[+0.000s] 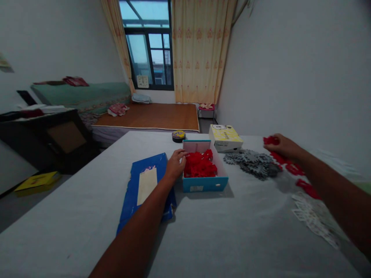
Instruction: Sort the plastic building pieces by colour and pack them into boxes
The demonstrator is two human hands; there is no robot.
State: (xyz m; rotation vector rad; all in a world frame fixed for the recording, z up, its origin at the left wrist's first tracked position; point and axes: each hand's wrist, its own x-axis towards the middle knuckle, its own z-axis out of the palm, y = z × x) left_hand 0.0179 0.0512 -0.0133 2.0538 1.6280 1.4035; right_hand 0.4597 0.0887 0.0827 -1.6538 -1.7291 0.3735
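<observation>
On the white-covered table an open blue box (205, 185) holds a heap of red, frilly-edged pieces (199, 165). My left hand (175, 164) is at the box's left wall, its fingers curled over the rim by the red heap. Off to the right, my right hand (282, 146) is closed on a red piece (271, 140), lifted above the table. More red pieces (307, 189) lie under and beside my right forearm, partly hidden by it. Left of that hand spreads a pile of grey, jagged-edged pieces (252, 163). White lacy pieces (313, 218) lie nearer to me.
A blue lid-like cardboard piece (130, 193) lies left of the box, partly under my left forearm. Behind the box stand a yellow-and-white box (226, 138) and a round black tin (178, 136). Beyond the table is a low bed (162, 116); a dark cabinet (49, 135) stands left.
</observation>
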